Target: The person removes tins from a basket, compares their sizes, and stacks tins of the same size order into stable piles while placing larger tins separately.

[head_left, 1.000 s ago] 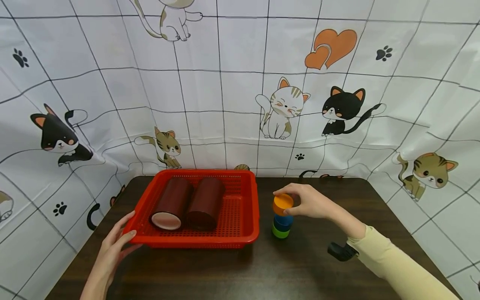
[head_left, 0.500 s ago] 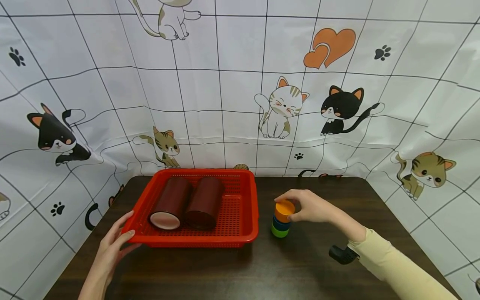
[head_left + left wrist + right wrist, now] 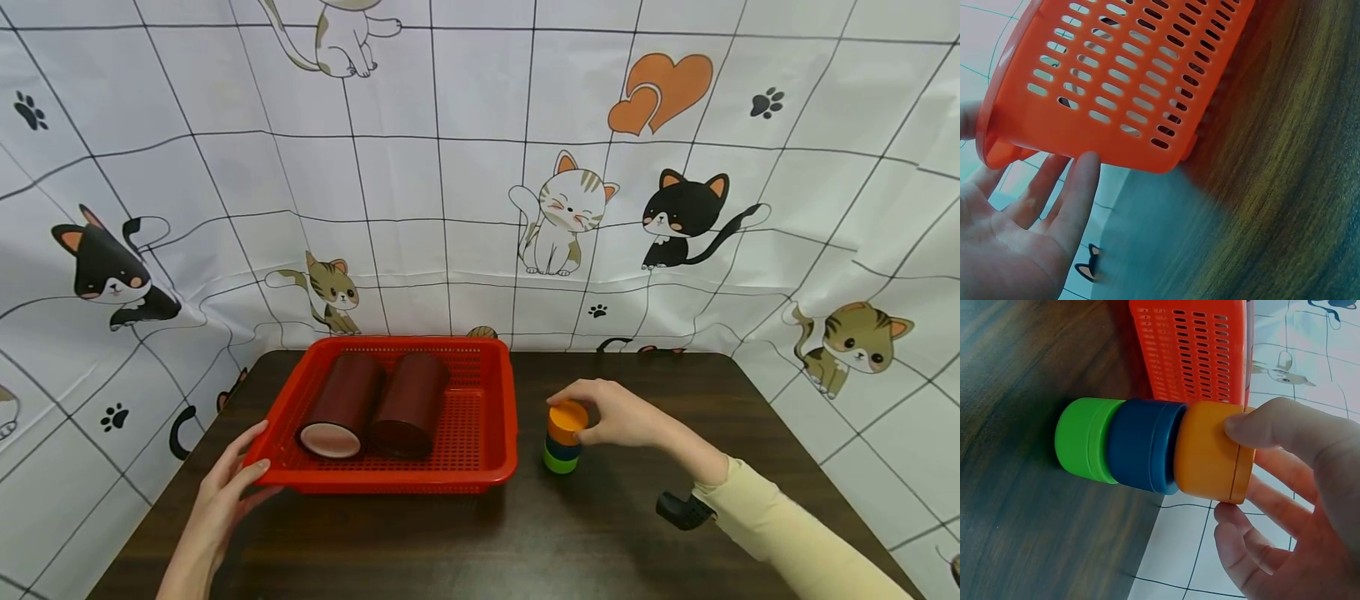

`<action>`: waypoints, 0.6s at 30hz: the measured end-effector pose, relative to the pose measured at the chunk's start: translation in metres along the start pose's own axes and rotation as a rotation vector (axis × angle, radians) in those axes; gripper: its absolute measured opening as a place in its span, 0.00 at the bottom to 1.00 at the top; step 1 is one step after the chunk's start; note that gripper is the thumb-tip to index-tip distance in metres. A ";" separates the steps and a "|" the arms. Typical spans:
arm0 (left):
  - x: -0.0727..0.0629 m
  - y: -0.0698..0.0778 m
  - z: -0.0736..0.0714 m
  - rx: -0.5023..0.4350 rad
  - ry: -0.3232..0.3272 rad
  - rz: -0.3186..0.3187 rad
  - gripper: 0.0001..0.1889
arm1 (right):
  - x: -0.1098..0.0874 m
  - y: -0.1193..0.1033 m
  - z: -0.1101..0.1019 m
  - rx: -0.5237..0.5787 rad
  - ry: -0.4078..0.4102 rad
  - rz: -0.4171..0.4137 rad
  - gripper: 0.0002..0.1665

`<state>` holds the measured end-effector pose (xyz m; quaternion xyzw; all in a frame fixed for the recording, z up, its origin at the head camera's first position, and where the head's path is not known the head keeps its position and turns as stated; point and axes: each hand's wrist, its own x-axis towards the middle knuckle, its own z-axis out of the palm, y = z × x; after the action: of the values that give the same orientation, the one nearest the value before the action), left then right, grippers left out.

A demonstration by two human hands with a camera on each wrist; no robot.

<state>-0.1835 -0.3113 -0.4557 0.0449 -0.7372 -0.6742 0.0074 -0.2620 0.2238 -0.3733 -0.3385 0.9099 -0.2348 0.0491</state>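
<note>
My right hand (image 3: 622,412) pinches a small orange lidded jar (image 3: 567,422) between thumb and fingers. It sits on top of a blue jar (image 3: 1146,445), which stands on a green jar (image 3: 1086,439) on the table. In the right wrist view the three jars touch one another and the stack looks slightly uneven. At the near left corner of a red plastic basket (image 3: 468,477), my left hand (image 3: 219,498) holds the rim, its other fingers reaching under it. Two dark brown cylinders (image 3: 345,400) lie side by side in the basket; one shows a pale end.
The dark wooden table (image 3: 480,558) carries the basket on the left and the jar stack close to its right side. A white curtain (image 3: 465,183) with cat drawings hangs behind and at both sides. A black device (image 3: 684,510) is at the right sleeve.
My right hand has lowered the orange jar onto the blue one, and the stack stays in place under it. My left hand keeps its hold on the basket.
</note>
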 end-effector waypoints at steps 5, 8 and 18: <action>0.000 0.001 0.000 0.002 0.003 -0.001 0.32 | -0.001 0.002 0.002 -0.004 -0.001 -0.004 0.29; 0.000 0.001 -0.001 0.004 0.004 0.000 0.32 | -0.001 0.003 0.002 0.002 -0.003 -0.009 0.29; 0.000 0.001 0.000 0.001 0.005 -0.010 0.32 | 0.000 0.001 -0.002 -0.017 -0.042 -0.027 0.31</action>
<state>-0.1834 -0.3112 -0.4551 0.0502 -0.7374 -0.6736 0.0056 -0.2633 0.2254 -0.3718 -0.3562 0.9058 -0.2208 0.0622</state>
